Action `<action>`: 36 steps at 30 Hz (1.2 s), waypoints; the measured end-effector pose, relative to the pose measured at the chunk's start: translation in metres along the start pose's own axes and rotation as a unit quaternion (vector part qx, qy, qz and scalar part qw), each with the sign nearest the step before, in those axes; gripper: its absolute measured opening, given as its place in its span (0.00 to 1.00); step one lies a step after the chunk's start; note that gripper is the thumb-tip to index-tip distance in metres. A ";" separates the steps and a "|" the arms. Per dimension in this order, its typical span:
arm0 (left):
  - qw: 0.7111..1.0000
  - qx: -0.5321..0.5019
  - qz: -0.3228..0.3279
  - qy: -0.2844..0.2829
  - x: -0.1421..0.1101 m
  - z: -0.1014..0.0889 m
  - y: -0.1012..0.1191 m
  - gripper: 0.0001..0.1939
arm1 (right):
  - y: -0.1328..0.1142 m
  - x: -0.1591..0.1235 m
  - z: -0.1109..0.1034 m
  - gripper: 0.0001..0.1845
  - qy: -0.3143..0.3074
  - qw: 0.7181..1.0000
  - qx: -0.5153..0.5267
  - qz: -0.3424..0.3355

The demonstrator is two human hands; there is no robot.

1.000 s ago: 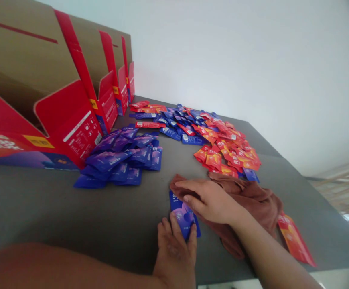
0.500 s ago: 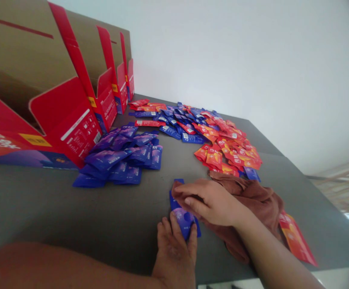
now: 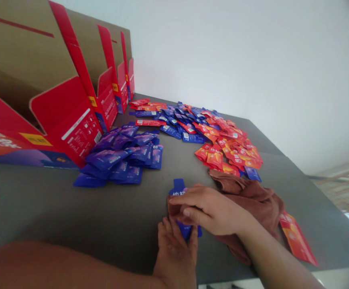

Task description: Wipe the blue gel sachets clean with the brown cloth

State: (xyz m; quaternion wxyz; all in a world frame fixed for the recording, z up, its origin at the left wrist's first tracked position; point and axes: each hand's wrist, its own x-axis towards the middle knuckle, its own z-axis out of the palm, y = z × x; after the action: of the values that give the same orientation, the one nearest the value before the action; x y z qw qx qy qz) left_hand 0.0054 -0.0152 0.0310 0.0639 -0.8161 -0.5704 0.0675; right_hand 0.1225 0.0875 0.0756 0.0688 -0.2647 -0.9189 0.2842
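A blue sachet with white lettering lies flat on the dark table, its narrow spout end pointing away from me. Its lower end is held down by my left hand, thumb on one edge and fingers on the other. My right hand pinches a fold of brown cloth and presses it onto the middle of the sachet, covering most of its front. The rest of the cloth trails under my right wrist, bunched on the table.
Red open cartons stand in a row at left. Beside them is a pile of blue sachets. Farther back lies a mixed heap of blue and red-orange sachets. One red-orange sachet lies near the right front edge.
My right hand has drawn the cloth down the sachet towards me, uncovering its spout end and lettering. My left hand stays where it was.
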 end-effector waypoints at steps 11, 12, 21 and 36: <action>1.000 -0.008 0.011 -0.017 -0.001 0.004 0.001 0.24 | 0.006 -0.002 -0.002 0.18 -0.013 0.999 0.016 -0.028; 1.000 -0.005 0.011 -0.015 -0.001 0.004 0.001 0.24 | 0.006 -0.002 -0.002 0.18 -0.002 1.000 0.009 -0.019; 1.000 -0.017 0.009 -0.008 -0.001 0.006 0.000 0.22 | 0.009 -0.006 -0.004 0.17 -0.004 1.000 -0.004 0.013; 0.999 -0.045 0.000 -0.021 -0.001 0.004 0.000 0.21 | 0.007 -0.010 -0.008 0.18 -0.041 0.999 0.018 0.025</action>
State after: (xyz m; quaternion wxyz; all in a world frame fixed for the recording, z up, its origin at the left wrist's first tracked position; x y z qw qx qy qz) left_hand 0.0047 -0.0158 0.0271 0.0149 -0.8163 -0.5745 0.0585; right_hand 0.1360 0.0912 0.0789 0.0284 -0.2742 -0.9089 0.3130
